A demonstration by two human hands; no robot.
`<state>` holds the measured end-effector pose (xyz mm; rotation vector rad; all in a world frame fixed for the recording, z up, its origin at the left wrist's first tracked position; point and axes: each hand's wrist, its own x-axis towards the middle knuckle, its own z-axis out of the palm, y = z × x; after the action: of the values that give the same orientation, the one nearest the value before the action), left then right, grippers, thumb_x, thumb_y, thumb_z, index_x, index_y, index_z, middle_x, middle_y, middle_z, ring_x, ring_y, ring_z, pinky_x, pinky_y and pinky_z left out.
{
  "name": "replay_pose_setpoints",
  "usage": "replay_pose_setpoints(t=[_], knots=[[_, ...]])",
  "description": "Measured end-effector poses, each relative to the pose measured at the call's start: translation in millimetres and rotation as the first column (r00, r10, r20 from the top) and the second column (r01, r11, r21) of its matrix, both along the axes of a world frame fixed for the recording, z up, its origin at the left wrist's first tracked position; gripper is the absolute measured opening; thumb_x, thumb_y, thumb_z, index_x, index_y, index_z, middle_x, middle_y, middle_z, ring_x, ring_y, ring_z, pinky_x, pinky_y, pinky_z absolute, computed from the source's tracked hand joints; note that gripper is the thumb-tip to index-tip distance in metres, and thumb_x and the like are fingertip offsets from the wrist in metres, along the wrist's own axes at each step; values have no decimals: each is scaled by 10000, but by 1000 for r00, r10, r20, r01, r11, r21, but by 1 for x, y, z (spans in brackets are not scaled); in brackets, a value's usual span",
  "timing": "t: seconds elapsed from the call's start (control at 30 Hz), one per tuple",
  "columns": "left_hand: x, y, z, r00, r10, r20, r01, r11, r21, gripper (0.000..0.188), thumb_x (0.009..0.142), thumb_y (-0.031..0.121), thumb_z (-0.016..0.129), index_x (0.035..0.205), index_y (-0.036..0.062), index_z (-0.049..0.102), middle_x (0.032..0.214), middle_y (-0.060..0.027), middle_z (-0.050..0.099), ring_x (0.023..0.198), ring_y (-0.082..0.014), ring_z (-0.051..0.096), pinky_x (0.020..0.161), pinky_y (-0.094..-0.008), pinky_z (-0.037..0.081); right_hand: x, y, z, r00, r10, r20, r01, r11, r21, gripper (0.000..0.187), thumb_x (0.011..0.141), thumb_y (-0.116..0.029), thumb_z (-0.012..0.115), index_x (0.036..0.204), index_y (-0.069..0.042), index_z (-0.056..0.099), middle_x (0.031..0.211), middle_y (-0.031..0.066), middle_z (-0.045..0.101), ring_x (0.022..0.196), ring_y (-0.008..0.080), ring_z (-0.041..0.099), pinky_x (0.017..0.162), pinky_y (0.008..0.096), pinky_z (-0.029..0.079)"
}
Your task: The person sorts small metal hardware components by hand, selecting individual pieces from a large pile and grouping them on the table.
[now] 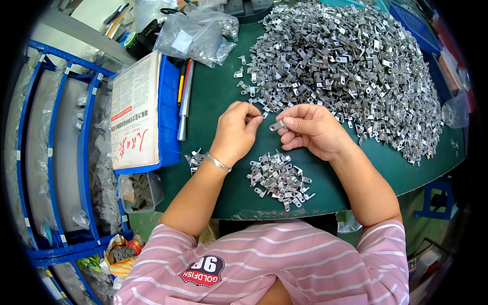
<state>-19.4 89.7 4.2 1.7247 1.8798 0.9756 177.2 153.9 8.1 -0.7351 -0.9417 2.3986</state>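
Observation:
My right hand (314,131) pinches a small bent metal bracket (276,126) with a hole in it, between thumb and forefinger. Close by on the left, my left hand (235,131) has its thumb and fingers drawn together; a loose bracket (265,115) shows at its fingertips, and whether they grip it I cannot tell. Beyond both hands rises a big pile of the same brackets (335,66). A small heap of brackets (279,178) lies between my forearms, and a few more brackets (195,160) lie partly behind my left wrist.
A green tabletop (218,76) bears everything. At the left stand a blue bin (170,117) topped with newspapers (134,114), a metallic rod (186,101), a yellow pen (181,89) and a clear tub (152,193). Plastic bags (185,38) lie at the back; blue shelving (61,147) flanks the table.

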Motion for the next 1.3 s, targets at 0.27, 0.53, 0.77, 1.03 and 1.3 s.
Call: replay_pose_setpoints(t=[0.27,0.53,0.77,1.03,1.3], knots=[[6,-20,15,784,12,620,152,965,-212,152,902,47,631,1041,-13,649,900,-28,654,771,-78,597,678,-220,506,0,0,-1,1000,-10,14,10,1000,0,166,904,-99,637,998,37,624,850,131,673,707,187,686,646,320,607],[7,-22,13,831,-74,552,171,977,-126,145,901,49,634,1031,-12,647,901,-32,649,755,-75,588,672,-215,501,-3,-5,3,994,-77,73,60,977,206,144,895,-76,640,974,44,635,842,126,678,709,177,686,638,299,600],[8,-22,8,832,-26,554,100,989,-105,137,906,54,628,1023,-17,641,890,-46,651,764,-89,609,684,-223,514,-4,-8,5,991,-89,103,48,938,342,115,877,-51,655,945,42,645,819,108,676,699,153,671,638,271,575],[-1,-24,-3,409,114,905,56,987,-150,153,926,88,610,1041,-13,609,921,-91,672,805,-168,673,714,-277,558,-1,-13,10,946,133,296,-316,588,745,52,823,-45,696,835,3,680,769,45,667,703,91,611,635,250,497],[3,-26,2,361,88,929,163,974,-155,147,922,65,601,1037,-25,619,933,-88,670,818,-162,668,715,-276,549,-10,-15,-6,984,-103,148,-1,820,572,152,831,-3,670,982,-10,650,826,40,645,759,97,612,682,238,503]])
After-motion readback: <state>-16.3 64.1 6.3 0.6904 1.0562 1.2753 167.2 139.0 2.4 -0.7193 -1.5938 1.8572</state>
